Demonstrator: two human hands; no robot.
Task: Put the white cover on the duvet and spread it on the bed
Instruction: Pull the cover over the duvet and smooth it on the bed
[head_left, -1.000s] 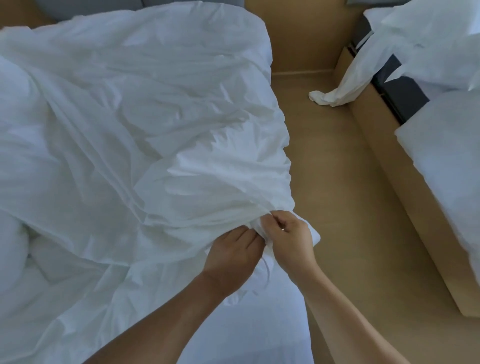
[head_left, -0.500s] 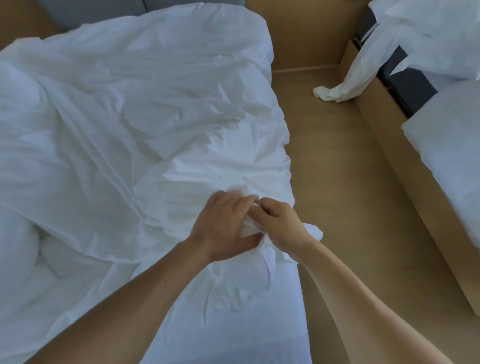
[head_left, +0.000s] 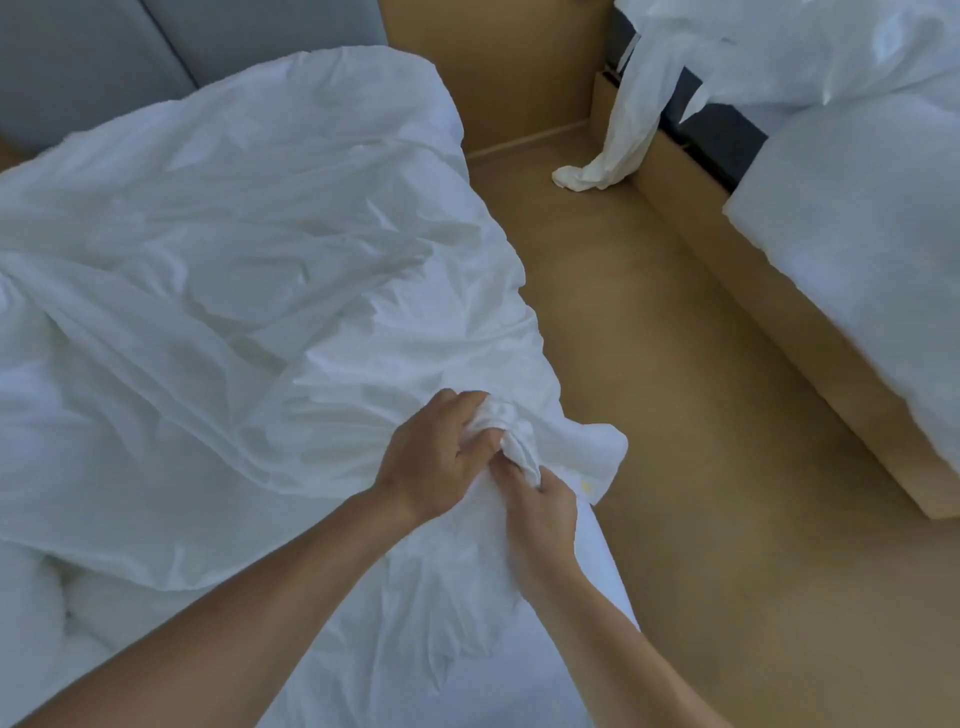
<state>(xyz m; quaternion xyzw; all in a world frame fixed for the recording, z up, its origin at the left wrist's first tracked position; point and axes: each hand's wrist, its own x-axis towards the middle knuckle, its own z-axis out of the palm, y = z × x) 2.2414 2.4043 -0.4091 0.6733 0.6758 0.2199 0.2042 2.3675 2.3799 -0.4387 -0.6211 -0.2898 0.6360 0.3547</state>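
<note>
Bedroom w/ tan wooden floor (head_left: 675, 441) running down centre-right of frame. Wide white-sheeted bed (head_left: 545, 654) fills the left, grey padded headboard (head_left: 93, 62) at upper left. Crumpled thin white duvet cover (head_left: 260, 249) lies over most of it, unsmoothed. Puffy white duvet (head_left: 31, 603) shows bare at lower left, so prob. not fully inside yet.

Centre-bottom, at the bed's right edge, both hands work one bunched cover corner (head_left: 501, 415): left hand (head_left: 439, 460) has fingers curled round the wad, right hand (head_left: 543, 506) pinches fabric just below, touching the left.

Looks like corner-fitting stage, approx. midway. Left to do: other corners, closing, shaking out, spreading flat.
</note>
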